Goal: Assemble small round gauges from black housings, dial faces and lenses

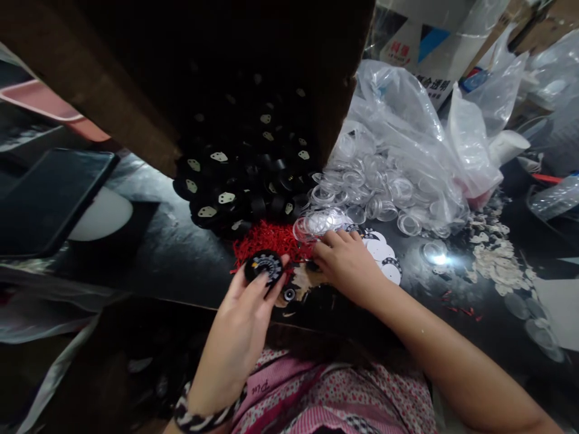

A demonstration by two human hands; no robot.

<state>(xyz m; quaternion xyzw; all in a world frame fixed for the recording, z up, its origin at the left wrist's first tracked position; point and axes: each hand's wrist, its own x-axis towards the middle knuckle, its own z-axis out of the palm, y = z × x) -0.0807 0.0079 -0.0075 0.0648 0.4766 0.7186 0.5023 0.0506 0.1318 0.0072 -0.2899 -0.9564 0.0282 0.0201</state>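
In my left hand (246,304) I hold a small round black gauge (263,269), its dial with white markings and an orange pointer facing up. The thumb lies over the dial and the fingers wrap the rim. My right hand (348,265) is closed, its fingers curled down at the near edge of the clear round covers (323,222); whatever the fingertips grip is hidden. Beside it lie overlapping round dial discs (379,248), white and black. Behind the gauge is a heap of small red pointers (266,238). A small round metal-centred fixture (289,295) sits between my hands.
A tipped cardboard box (136,90) spills black round housings (226,196). At right are a clear plastic bag (402,114) of covers, a pile of thin beige pieces (497,259) and loose clear discs (540,331). A dark tablet (54,199) stands at left near a pink tray (45,101).
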